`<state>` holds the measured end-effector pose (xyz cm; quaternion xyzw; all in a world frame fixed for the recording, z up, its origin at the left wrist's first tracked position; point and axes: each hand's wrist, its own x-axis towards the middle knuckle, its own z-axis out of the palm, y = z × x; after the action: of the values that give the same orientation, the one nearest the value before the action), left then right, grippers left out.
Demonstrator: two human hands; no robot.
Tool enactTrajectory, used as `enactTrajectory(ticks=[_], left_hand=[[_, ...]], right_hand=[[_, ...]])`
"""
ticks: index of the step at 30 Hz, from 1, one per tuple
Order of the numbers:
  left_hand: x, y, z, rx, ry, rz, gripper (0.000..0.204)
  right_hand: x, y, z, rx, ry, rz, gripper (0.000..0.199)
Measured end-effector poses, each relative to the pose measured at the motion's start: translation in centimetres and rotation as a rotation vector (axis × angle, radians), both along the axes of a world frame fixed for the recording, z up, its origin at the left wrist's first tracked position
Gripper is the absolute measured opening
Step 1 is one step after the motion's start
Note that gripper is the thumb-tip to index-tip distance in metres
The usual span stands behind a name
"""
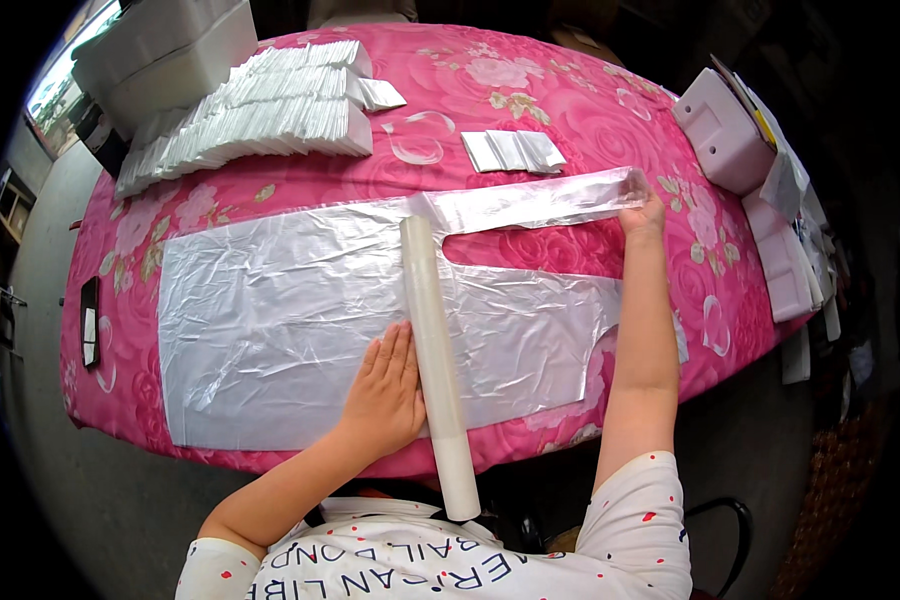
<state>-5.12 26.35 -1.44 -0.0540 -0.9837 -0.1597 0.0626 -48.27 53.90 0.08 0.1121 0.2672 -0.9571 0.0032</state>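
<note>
Right fingers [642, 208] gripping plastic strip [540, 203], left fingers [396, 350] extended beside roll [433, 330], pink tablecloth [540, 248] showing below strip's edge

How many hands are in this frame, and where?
2. The left hand lies flat over the plastic sheet, just left of the pale tube; the right hand grips the right end of the plastic strip. No others show.

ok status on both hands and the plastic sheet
Left hand flat beside long whitish cylindrical roll; right hand holding a strip of shiny translucent plastic sheet. Sheet spread, wrinkled. Roll lying across it.
</note>
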Motion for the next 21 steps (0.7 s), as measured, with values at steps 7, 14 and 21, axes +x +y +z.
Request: enactTrajectory(ticks=[7,14,21], left_hand=[[0.1,0.1,0.0,0.005,0.028,0.013,0.061],[0.3,0.0,-0.8,0.062,0.045,0.022,0.06],[0.4,0.0,-1.9,0.036,0.313,0.012,0.058]], right_hand=[[4.1,-1.2,11.2,0.083,0.658,0.442,0.032],[26.1,-26.7,12.7,0.657,0.904,0.606,0.032],[41.4,-41.0,0.0,1.18,1.19,0.838,0.026]])
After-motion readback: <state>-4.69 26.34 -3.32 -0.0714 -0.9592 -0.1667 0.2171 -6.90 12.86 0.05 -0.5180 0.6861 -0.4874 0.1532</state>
